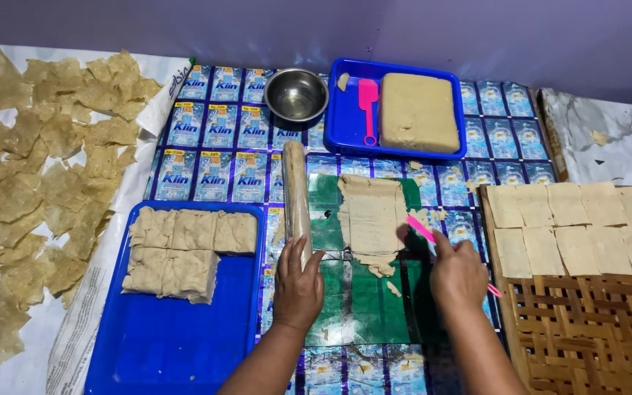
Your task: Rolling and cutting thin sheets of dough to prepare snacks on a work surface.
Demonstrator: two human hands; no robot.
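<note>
Looks like they're maybe halfway thru, judging by what's lying around. Done so far: 2 rows of cut dough squares (pixel 579 227) laid flat on the woven bamboo rack (pixel 587 322) on the right, approx 10 visible, w/ the front part of the rack bare. Way over on the left there's a big spread of thin crinkly pieces (pixel 45 168) on white paper, look dried.

Left to do: a thick uncut slab (pixel 418 111) in the back blue tray (pixel 341 121) next to a pink scraper (pixel 368 102), plus 5 or so chunky blocks (pixel 184 249) in the front blue tray (pixel 177 344). Small steel bowl (pixel 296 93) sits behind.

The piece being worked on is the rolled-out sheet (pixel 371 219) on the green mat (pixel 360 292) in the middle. It's thin, pale tan, roughly rectangular but ragged at the bottom edge, w/ faint cut lines and a few crumbs around it.

Left hand (pixel 298 285) is curled around the near end of the rolling pin (pixel 295 190), which lies just left of the sheet. Right hand (pixel 459 274) is pinching a thin pink cutter (pixel 422 230), tip touching the sheet's right edge.
</note>
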